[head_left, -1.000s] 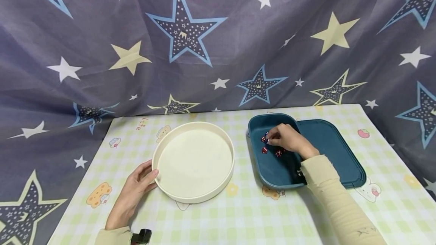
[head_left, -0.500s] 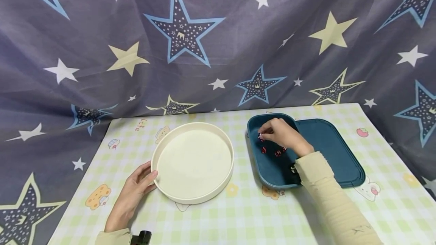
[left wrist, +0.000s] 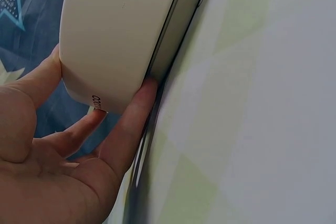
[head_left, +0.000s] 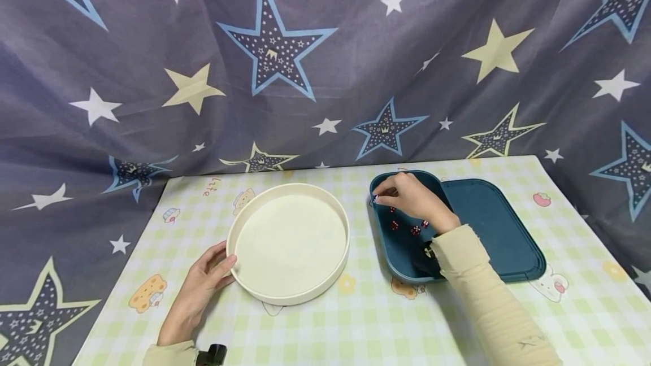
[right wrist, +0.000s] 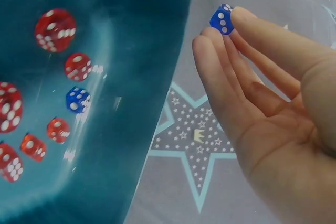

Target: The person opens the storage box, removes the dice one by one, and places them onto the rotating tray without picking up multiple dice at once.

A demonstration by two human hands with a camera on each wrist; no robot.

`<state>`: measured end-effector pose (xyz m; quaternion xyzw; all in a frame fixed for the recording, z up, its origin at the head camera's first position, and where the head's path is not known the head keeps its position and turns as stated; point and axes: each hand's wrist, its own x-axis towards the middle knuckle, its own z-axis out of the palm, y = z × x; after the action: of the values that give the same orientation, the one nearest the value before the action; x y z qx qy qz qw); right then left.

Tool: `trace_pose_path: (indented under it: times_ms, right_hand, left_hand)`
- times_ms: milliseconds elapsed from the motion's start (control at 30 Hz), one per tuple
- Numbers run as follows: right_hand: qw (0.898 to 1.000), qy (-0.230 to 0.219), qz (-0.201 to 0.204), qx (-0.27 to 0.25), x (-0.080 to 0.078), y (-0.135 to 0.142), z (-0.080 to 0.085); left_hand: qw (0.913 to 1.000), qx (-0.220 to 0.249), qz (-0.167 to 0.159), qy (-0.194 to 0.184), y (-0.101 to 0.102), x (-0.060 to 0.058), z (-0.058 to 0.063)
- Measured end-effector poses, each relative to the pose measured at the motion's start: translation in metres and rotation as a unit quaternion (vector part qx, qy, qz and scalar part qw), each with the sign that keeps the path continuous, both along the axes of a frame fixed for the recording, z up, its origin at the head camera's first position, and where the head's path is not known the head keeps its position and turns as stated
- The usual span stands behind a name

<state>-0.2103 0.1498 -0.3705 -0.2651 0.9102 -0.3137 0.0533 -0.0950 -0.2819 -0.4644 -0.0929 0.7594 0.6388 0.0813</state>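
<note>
Between the thumb and fingertips of my right hand (head_left: 414, 199) is a blue die (right wrist: 222, 19) with white dots. That hand is over the left wall of a dark teal box (head_left: 389, 256). Several red dice (right wrist: 55, 30) and another blue die (right wrist: 79, 99) lie on the box floor. My left hand (head_left: 200, 284) grips the left side of a round cream tray (head_left: 292, 244). In the left wrist view the thumb is on the tray's upper edge and fingers touch its side and lower edge. The tray's inside shows no dice.
A flat teal lid (head_left: 495, 230) lies right of the box, partly under its edge or against it. A green-and-white checked cloth (head_left: 325, 332) covers the table. Behind it hangs a grey star-patterned curtain (head_left: 325, 61).
My right hand has risen from the dice and moved left to the box's left wall, with the blue die pinched. My left hand and the tray have stayed put.
</note>
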Motion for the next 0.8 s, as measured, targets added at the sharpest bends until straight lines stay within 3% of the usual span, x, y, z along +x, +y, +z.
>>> trace_pose_path:
  times_ms: [467, 800]
  right_hand:
    - [1.0, -0.011, -0.002, -0.023, 0.002, -0.029, 0.005]
    - [0.999, 0.007, 0.023, -0.022, 0.003, -0.051, 0.006]
  left_hand:
    - [1.0, 0.0, -0.008, 0.003, 0.001, 0.004, 0.004]
    - [0.9999, 0.004, -0.012, 0.008, -0.001, 0.001, 0.0]
